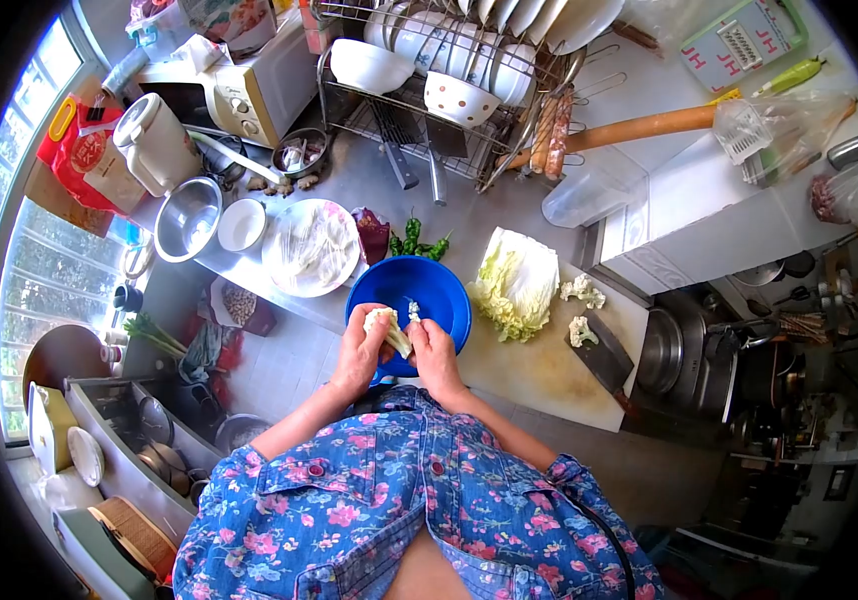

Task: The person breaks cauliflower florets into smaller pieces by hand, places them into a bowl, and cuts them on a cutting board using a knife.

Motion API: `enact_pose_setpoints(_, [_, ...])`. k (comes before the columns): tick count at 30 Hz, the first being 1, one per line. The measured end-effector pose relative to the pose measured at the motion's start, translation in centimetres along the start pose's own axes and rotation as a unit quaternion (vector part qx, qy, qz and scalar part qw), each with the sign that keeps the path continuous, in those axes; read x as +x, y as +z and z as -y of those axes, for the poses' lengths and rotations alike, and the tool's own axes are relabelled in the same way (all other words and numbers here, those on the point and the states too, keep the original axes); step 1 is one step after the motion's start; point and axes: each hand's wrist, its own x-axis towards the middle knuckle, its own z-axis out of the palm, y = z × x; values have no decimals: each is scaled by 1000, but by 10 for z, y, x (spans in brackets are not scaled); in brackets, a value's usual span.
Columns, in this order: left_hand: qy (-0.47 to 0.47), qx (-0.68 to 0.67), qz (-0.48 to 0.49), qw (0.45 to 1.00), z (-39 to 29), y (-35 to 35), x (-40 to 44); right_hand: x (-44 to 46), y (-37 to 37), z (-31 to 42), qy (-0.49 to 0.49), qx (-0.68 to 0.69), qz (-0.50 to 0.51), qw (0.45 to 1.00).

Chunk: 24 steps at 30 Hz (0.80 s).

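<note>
Over the blue bowl (436,285), my left hand (357,352) is closed around a pale piece of cauliflower (392,331). Close beside it, my right hand (433,354) pinches a small cauliflower floret (414,311). The bowl stands at the counter's front edge, close to my body. To its right lies a cut cabbage (517,282) on the cutting board (512,377). Two more florets lie there, one (582,332) by the blade of a cleaver (603,357).
Green peppers (417,241) lie behind the bowl. Left of it are a plastic-covered plate (311,247), a white bowl (242,225) and a metal bowl (189,219). A dish rack (419,100) stands at the back, and a sink (691,360) is at the right.
</note>
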Motion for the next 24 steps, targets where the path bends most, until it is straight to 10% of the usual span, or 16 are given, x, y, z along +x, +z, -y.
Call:
enact_pose_setpoints(9, [-19, -142, -3, 990, 3, -9, 8, 11, -21, 2, 110, 213, -54, 969])
enact_pose_setpoints(17, [-49, -187, 52, 980, -4, -8, 4, 25, -25, -49, -129, -145, -99, 976])
enact_pose_setpoints(24, [-104, -178, 75, 976, 8, -15, 11, 6, -21, 2, -78, 45, 35, 995])
